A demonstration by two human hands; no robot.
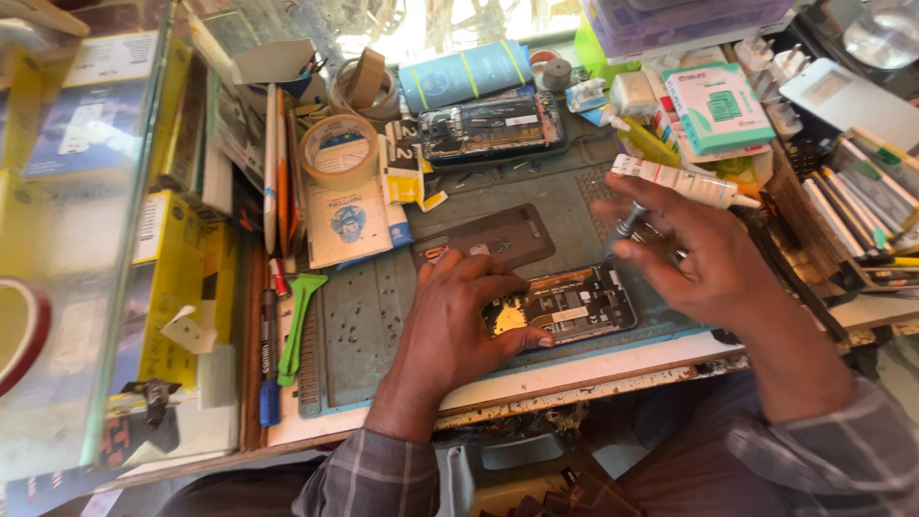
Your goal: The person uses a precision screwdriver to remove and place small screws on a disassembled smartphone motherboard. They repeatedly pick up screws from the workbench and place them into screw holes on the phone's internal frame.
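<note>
My left hand (459, 321) presses flat on the left end of the opened phone (565, 306), which lies with its long axis left-right on the near counter (383, 316). My right hand (708, 254), pinching a small screwdriver (627, 222), hovers just above its right end.

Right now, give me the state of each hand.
Left hand: pressed down on the opened phone, steadying it.
Right hand: fingers closed around a small screwdriver.
</note>
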